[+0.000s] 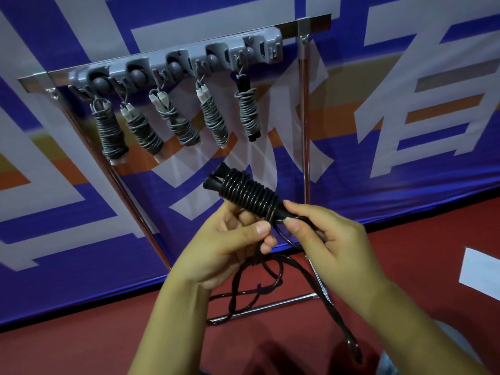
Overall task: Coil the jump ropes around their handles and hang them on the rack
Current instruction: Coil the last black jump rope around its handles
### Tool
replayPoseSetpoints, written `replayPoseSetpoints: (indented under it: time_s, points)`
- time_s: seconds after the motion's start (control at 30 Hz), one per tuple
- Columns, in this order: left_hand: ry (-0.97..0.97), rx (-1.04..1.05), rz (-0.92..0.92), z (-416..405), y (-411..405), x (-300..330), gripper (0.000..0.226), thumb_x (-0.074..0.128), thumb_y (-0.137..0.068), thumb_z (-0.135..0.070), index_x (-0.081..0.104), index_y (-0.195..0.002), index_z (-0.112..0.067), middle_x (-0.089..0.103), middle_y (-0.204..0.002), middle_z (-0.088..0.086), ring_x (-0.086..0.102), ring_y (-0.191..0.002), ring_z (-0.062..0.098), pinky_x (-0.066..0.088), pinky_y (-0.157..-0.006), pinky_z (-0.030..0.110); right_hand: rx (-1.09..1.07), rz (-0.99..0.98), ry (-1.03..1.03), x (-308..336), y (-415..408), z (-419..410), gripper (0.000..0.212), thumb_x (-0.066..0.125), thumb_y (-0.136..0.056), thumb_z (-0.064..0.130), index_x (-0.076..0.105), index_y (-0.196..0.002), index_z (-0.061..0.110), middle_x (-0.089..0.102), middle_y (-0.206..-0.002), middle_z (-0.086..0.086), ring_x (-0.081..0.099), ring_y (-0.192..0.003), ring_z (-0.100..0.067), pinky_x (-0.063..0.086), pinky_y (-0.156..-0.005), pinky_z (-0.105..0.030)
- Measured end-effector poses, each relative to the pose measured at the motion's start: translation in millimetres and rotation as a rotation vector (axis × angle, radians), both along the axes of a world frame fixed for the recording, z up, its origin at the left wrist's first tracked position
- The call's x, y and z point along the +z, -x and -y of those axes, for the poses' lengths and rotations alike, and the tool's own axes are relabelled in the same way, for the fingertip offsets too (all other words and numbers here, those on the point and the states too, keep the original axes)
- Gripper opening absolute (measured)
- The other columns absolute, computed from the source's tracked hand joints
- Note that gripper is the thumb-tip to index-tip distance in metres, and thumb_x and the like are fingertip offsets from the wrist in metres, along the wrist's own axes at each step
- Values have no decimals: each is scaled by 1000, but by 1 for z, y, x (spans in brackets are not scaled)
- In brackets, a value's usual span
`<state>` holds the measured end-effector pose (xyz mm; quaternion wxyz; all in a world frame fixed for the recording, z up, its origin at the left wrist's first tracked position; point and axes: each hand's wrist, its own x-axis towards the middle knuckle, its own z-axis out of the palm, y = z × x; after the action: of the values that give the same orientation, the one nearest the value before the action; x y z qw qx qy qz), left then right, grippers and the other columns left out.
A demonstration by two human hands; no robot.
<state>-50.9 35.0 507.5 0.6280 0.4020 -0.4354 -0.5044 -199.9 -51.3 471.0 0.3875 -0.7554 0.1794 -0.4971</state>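
So the black jump rope [244, 192] is mid-wrap: its two handles sit side by side, tilted up toward the rack, with a neat stack of coils covering most of their length. A good bit of rope isn't wound yet. The loose tail [259, 282] drops from between the hands and loops down over the red floor [81, 347] and across the rack's bottom bar, so I'd say this one's maybe two-thirds done.

The left hand [230, 244] is wrapped around the lower end of the handles and the slack, thumb pressing across. That looks like the anchor grip, keeping the pair together so the coils don't slide off. The right hand [322, 234] pinches the rope right at the last coil with thumb and forefinger, basically feeding the next turn and keeping tension. The hands sit close together, both clamped on the same rope.

Behind it, the rack [176, 60] is a grey hook strip on a chrome frame. Five finished grey bundles [159, 131] already hang in a row by their loops. The right end of the strip looks free, probably where this one goes.

Backdrop is a blue and white banner [405, 104]. There's a white sheet [479, 272] on the floor off to the right.
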Motion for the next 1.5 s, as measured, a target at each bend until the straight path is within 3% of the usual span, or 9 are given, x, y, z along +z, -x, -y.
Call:
replayPoseSetpoints:
  time_s: [0.13,0.4,0.77,0.93,1.03,1.13,1.23,1.4,1.5]
  points:
    - [21,63,64,-1,-3,5,40,79,-66,-7,62,-102,-10,67,-92,3,59,-58,15,50,-56,22,113,15,-247,11,3,-8,22,62,-82,43,64,-104,41,73,-89,9,70,-80,-11,55,-74,-22]
    - [67,154,91,1,5,6,41,69,-67,-13,56,-105,-4,70,-98,8,55,-52,8,49,-54,20,424,161,-803,28,1,-16,31,61,-86,30,69,-93,1,71,-79,-17,66,-62,-18,54,-56,-23]
    - [122,85,160,-1,3,9,42,72,-71,-8,52,-108,0,68,-88,0,57,-59,8,48,-58,18,679,252,-1321,37,9,-9,35,58,-76,25,74,-82,-5,65,-68,-21,63,-49,-17,52,-43,-19]
    - [85,221,222,0,8,7,33,70,-72,-6,57,-102,1,68,-84,2,59,-60,11,49,-56,19,891,289,-1614,36,9,1,48,88,-55,6,69,-96,-11,66,-79,-27,69,-59,-27,57,-47,-26]
    - [35,358,199,3,16,2,26,68,-71,-4,61,-95,1,67,-77,6,60,-58,14,49,-54,21,770,216,-1496,30,4,3,47,77,-71,22,67,-105,-9,69,-83,-26,72,-66,-27,58,-50,-27]
    - [-13,524,203,7,21,-2,16,69,-75,2,62,-87,-4,60,-64,-2,51,-49,8,44,-51,18,337,115,-1111,20,-3,4,38,51,-87,39,64,-105,8,72,-88,-13,72,-76,-21,58,-57,-27]
    - [-48,621,189,9,18,0,12,63,-83,6,62,-85,-5,55,-61,0,48,-47,8,41,-49,18,77,61,-646,5,-4,2,29,54,-84,53,62,-101,32,69,-103,2,67,-98,-10,55,-78,-26]
    - [-49,618,153,13,24,5,10,62,-83,6,62,-90,-1,55,-65,5,50,-46,9,42,-47,18,-168,34,147,-5,-3,-6,43,65,-82,36,56,-123,26,52,-132,3,49,-124,-4,42,-99,-18]
    - [-35,585,91,13,27,6,13,61,-83,6,60,-96,5,57,-66,7,51,-47,9,43,-47,18,-115,52,-55,0,-6,-9,47,75,-74,39,58,-118,32,57,-126,7,52,-120,-4,43,-98,-19]
